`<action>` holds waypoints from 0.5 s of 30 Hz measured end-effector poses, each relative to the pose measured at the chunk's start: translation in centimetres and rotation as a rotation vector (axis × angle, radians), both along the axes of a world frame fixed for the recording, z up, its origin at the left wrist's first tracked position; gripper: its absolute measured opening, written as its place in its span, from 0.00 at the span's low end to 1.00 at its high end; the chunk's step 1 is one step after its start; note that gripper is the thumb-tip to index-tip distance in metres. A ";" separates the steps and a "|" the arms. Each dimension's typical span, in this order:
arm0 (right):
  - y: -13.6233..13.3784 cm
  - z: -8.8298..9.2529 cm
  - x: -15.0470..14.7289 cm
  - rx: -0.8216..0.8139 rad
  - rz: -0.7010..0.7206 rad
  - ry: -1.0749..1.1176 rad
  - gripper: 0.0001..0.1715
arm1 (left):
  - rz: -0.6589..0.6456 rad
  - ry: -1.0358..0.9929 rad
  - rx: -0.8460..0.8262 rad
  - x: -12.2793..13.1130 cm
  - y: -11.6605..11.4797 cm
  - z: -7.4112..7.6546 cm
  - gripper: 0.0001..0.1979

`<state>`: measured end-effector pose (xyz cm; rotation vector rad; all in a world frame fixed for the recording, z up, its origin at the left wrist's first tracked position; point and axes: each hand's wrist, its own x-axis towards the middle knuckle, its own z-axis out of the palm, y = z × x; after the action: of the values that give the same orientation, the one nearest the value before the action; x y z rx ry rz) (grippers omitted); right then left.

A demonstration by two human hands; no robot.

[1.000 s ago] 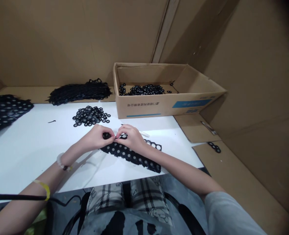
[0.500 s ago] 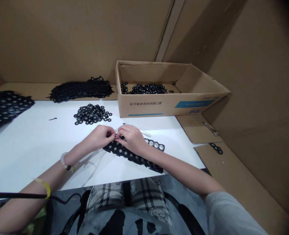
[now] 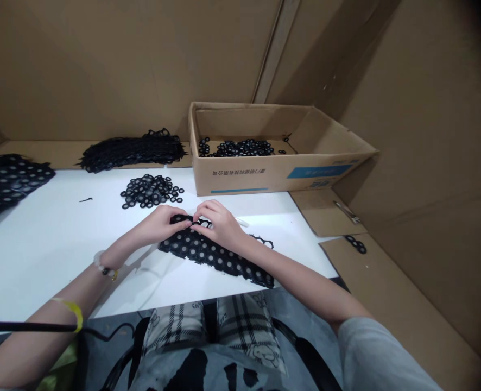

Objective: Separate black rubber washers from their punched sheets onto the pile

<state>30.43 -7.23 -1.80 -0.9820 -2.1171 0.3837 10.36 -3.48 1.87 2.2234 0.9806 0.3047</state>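
Observation:
A black perforated sheet [image 3: 220, 256] with rows of pale round spots lies slanted on the white tabletop. My left hand [image 3: 165, 224] grips its upper left corner, thumb on top and fingers at the far edge. My right hand [image 3: 221, 225] is closed with thumb and fingertips pinching the sheet's upper edge, just right of the left thumb. Along the right part of that edge runs a row of open rings [image 3: 264, 242]. A white pen-like stick [image 3: 242, 222] shows partly behind my right hand.
Beyond my hands lies a pile of small black rings [image 3: 153, 191]. A cardboard box [image 3: 240, 175] holds more rings. Black ring strips [image 3: 132, 152] are stacked at the back, and a spotted black sheet [image 3: 12, 184] sits far left. Tweezers [image 3: 347, 212] rest on cardboard at right.
The near-left part of the sheet has shifted left and shows more of its surface. My left hand has opened from a tight pinch into a wider grip on the corner.

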 end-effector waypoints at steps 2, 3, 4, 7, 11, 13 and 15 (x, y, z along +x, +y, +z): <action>0.2 0.0 0.0 0.009 0.028 0.020 0.04 | 0.020 -0.020 -0.037 0.0 0.2 -0.1 0.15; 0.2 0.0 0.1 0.017 0.042 0.031 0.04 | 0.027 -0.029 -0.061 0.0 0.3 -0.2 0.15; 0.3 -0.1 0.1 0.027 0.054 0.042 0.04 | 0.036 -0.038 -0.088 0.0 0.3 -0.2 0.16; 0.6 -0.2 0.1 0.052 0.086 0.068 0.05 | 0.065 -0.057 -0.175 0.1 0.5 -0.5 0.17; 0.9 -0.2 0.3 0.069 0.113 0.076 0.06 | 0.125 -0.083 -0.291 0.1 0.4 -0.5 0.19; 1.0 -0.2 0.4 0.086 0.134 0.080 0.06 | 0.172 -0.090 -0.353 0.1 0.3 -0.4 0.20; 1.2 -0.1 0.5 0.097 0.144 0.083 0.06 | 0.213 -0.099 -0.407 0.0 0.3 -0.2 0.20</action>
<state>30.95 -6.07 -1.92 -0.7484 -2.1159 0.3826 10.33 -3.22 1.66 1.7267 1.1163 0.2780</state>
